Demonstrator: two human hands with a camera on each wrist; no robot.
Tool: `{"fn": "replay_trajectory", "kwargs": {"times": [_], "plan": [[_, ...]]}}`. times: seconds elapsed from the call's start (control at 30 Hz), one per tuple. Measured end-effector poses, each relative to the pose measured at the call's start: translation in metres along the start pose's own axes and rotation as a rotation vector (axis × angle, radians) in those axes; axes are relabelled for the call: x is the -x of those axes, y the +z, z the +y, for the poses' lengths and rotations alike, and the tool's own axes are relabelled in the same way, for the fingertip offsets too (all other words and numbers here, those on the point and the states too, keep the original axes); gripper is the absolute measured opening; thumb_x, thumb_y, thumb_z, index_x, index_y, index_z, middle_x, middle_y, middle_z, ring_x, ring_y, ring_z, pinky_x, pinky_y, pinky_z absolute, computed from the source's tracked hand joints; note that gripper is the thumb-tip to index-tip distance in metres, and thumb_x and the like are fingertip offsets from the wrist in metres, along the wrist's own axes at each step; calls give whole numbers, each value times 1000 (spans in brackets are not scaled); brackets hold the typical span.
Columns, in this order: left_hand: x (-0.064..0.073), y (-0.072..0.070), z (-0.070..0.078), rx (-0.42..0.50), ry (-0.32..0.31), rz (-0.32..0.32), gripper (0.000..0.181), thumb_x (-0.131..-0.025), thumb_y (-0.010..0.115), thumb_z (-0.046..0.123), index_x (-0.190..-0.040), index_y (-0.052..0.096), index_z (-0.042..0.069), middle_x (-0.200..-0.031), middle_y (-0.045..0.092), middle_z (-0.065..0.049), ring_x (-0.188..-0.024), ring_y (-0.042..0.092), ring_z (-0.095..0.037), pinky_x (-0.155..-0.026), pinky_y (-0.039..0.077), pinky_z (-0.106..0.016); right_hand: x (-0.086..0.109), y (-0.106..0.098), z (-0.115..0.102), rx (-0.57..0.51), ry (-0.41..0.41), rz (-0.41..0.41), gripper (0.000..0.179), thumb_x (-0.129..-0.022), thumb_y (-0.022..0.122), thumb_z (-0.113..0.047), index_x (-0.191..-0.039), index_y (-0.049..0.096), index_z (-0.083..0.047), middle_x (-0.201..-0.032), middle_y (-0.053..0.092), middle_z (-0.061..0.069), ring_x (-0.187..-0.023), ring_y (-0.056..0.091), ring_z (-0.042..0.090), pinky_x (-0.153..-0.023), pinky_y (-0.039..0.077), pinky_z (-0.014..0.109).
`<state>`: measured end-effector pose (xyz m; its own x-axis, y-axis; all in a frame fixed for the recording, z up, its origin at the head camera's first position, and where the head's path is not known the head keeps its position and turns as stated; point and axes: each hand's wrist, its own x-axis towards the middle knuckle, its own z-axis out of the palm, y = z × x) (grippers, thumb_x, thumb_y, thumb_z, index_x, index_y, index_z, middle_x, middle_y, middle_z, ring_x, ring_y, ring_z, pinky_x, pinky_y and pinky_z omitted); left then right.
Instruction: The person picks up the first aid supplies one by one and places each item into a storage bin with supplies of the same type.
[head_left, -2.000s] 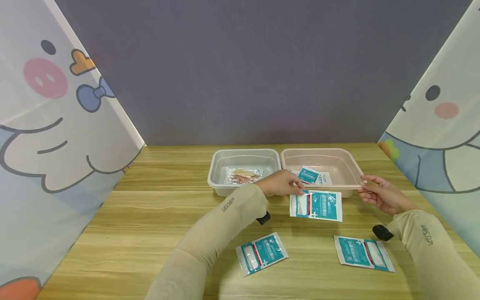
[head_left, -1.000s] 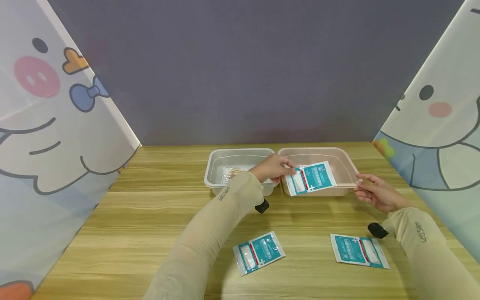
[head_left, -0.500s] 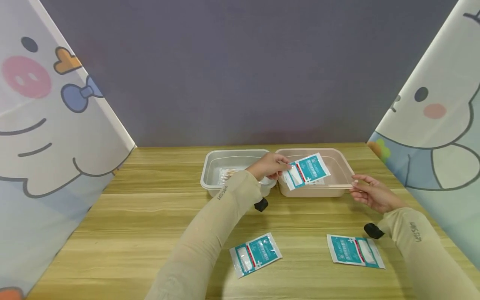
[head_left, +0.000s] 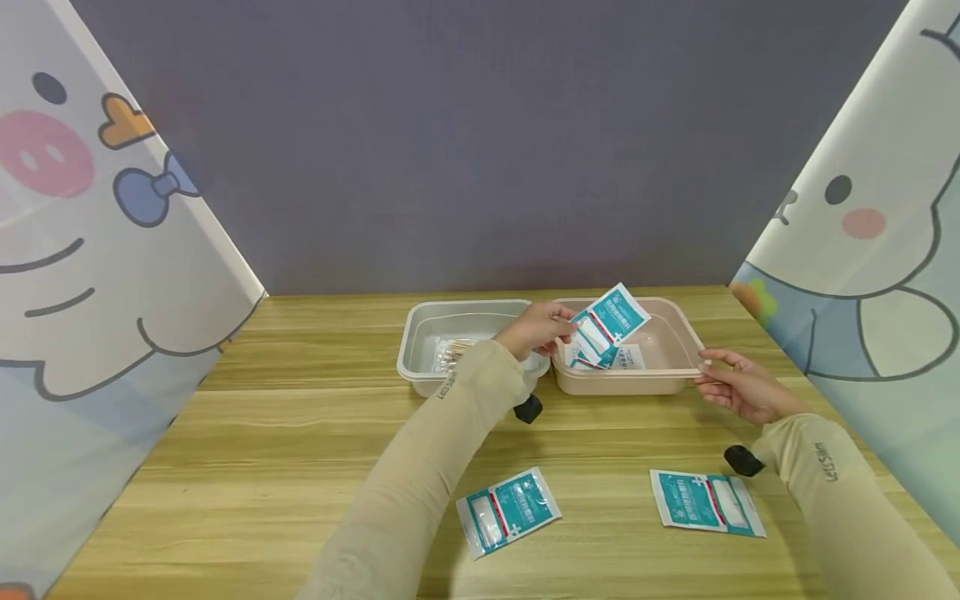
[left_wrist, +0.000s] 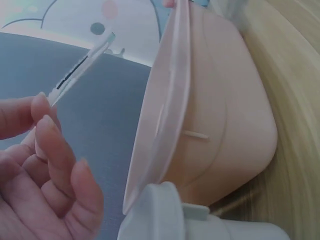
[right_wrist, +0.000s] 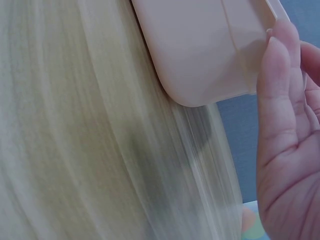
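My left hand [head_left: 536,329] pinches one end of a teal-and-white dressing packet [head_left: 613,315] over the left part of the pink plastic bin [head_left: 660,383]. The left wrist view shows this packet [left_wrist: 80,70] nearly edge-on, above the bin's rim. More packets [head_left: 628,358] lie inside the bin, partly covered by the held one. At the bin's right front corner, my right hand [head_left: 750,390] holds the rim between thumb and fingers. In the right wrist view, the fingers [right_wrist: 277,75] lie against the rim.
A grey bin [head_left: 427,379] stands left of the pink one, with bagged cotton swabs [head_left: 450,352] inside. Two dressing packets lie on the wooden table: a left packet [head_left: 510,510] and a right packet [head_left: 707,502]. A dark partition [head_left: 480,150] rises behind.
My left hand has raised the packet from in front of the pink bin to above it, turning its free end upward and away. My right hand keeps hold of the rim.
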<state>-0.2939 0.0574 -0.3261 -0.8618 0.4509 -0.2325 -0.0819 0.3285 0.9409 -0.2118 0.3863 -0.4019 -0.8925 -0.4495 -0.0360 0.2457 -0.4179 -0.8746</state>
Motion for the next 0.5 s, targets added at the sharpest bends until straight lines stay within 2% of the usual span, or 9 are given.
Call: {"fn": "replay_trajectory", "kwargs": {"times": [0.3,0.4,0.5], "plan": [[-10,2,-2,8,-41,29,17,-94,61,9,-104,69,-2,-69,60,0,-44,41,-8,-46,35,-19,1,1,-1,-11,-5,-12,27,-101,45,-3,-110,65,-17,-93,71,10,-81,70,15,-72,55,24],[-12,2,-3,-39,-57,38,17,-94,61,9,-104,69,-3,-67,60,0,-42,39,-8,-44,30,-20,2,1,-1,-3,-2,-2,28,-101,43,-2,-110,65,-17,-92,71,10,-80,70,15,-72,55,24],[-11,2,-4,-127,-67,43,19,-94,60,9,-107,69,-2,-66,60,0,-41,38,-7,-43,29,-21,3,1,-1,18,3,11,28,-101,43,-2,-109,65,-17,-92,71,9,-80,70,15,-72,55,24]]}}
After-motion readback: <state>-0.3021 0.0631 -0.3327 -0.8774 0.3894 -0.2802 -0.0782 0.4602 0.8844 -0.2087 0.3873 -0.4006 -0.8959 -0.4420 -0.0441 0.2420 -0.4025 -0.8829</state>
